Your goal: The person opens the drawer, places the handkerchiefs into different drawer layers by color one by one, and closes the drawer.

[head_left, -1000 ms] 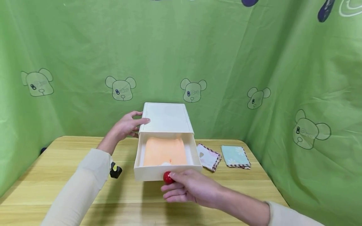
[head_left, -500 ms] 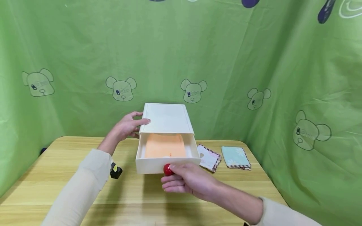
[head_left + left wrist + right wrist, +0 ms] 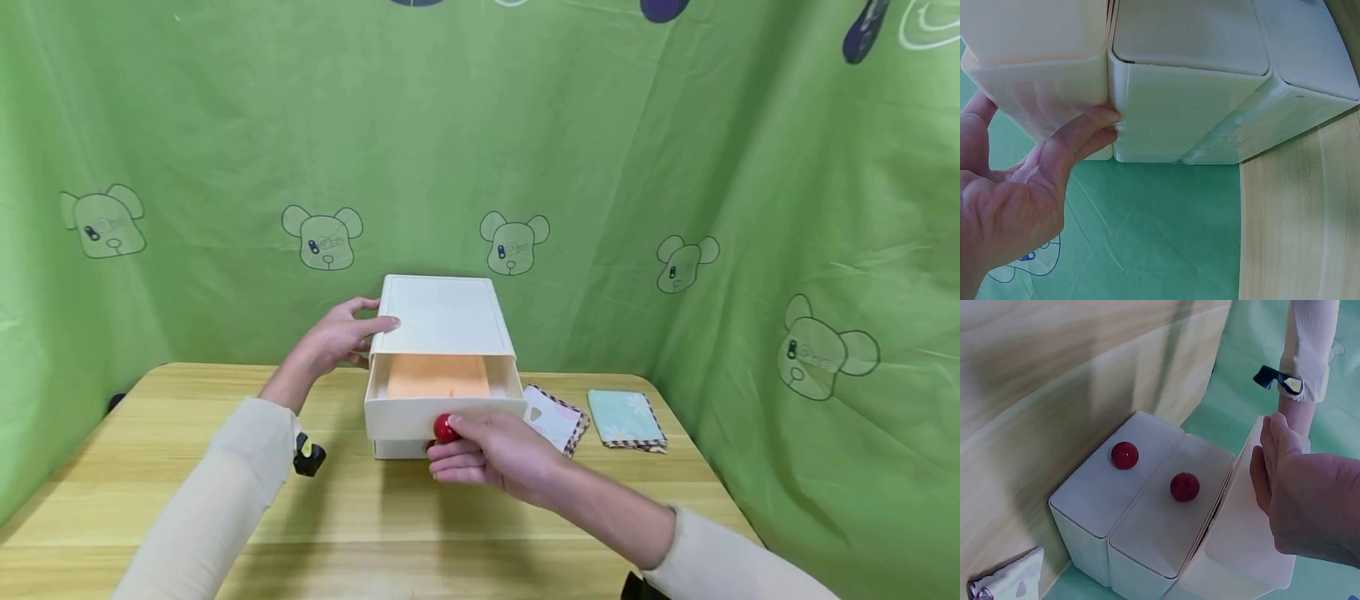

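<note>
A white drawer cabinet (image 3: 442,312) with stacked drawers stands at the table's back. Its top drawer (image 3: 397,417) sticks partly out, with a folded orange cloth (image 3: 437,379) inside. At the drawer front, my right hand (image 3: 498,454) pinches the round red knob (image 3: 446,427), thumb on its upper side and fingers below; this knob is hidden in the right wrist view. My left hand (image 3: 339,335) steadies the cabinet's upper left, thumb over the top edge and extended fingers pressed to the side wall. Below, a middle drawer knob (image 3: 1184,487) and a bottom drawer knob (image 3: 1125,455) show on closed drawers.
Right of the cabinet lie a folded white patterned cloth (image 3: 553,417) and a folded light blue cloth (image 3: 626,417), both with checked edging. The wooden table (image 3: 337,517) meets a green curtain (image 3: 420,125) behind and at the sides.
The top drawer has slid further into the cabinet, with my right hand moving away from me on its knob. Less of the orange cloth shows. My left hand stays in place.
</note>
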A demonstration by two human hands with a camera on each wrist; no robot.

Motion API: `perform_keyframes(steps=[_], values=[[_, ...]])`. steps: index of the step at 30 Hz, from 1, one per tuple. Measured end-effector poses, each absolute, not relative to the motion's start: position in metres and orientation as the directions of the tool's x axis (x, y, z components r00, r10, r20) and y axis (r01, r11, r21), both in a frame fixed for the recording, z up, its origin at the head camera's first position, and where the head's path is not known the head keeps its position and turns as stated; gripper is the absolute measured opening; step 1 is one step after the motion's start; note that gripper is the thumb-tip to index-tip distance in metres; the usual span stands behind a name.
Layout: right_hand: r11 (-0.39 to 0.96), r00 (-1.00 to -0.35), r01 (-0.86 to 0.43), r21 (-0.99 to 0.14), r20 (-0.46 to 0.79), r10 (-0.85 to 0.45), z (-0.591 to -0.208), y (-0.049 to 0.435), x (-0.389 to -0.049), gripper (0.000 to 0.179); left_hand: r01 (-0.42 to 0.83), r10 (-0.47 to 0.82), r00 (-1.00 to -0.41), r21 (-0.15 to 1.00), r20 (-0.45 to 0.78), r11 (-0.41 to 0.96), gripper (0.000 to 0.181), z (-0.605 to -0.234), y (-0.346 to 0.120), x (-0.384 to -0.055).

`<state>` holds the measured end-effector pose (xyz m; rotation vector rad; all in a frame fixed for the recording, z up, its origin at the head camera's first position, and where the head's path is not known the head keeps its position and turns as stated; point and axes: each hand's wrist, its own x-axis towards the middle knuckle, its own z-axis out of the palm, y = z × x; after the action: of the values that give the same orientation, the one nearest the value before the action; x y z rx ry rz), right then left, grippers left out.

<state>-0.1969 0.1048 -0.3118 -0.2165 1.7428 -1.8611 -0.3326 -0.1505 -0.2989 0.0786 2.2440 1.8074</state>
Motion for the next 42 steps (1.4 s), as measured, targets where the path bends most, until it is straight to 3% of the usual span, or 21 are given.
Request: perform_keyframes(steps=[8,33,42], values=[[0.010,-0.828,0.296,-0.955,-0.262,-0.496,-0.312,0.104,-0.215,0.037,-0.118,0.203,-0.965,0.965,-0.168,0.236,0.078,-0.284,-0.145,-0.316],[-0.012,-0.849,0.265,-0.964,-0.228,-0.476,-0.318,0.097,-0.261,0.034,-0.125,0.210,-0.962,0.966,-0.173,0.225,0.077,-0.287,-0.146,-0.319],[-0.021,-0.850,0.263,-0.965,-0.221,-0.479,-0.319,0.096,-0.267,0.032,-0.133,0.215,-0.961,0.972,-0.174,0.195,0.082,-0.301,-0.150,-0.335]])
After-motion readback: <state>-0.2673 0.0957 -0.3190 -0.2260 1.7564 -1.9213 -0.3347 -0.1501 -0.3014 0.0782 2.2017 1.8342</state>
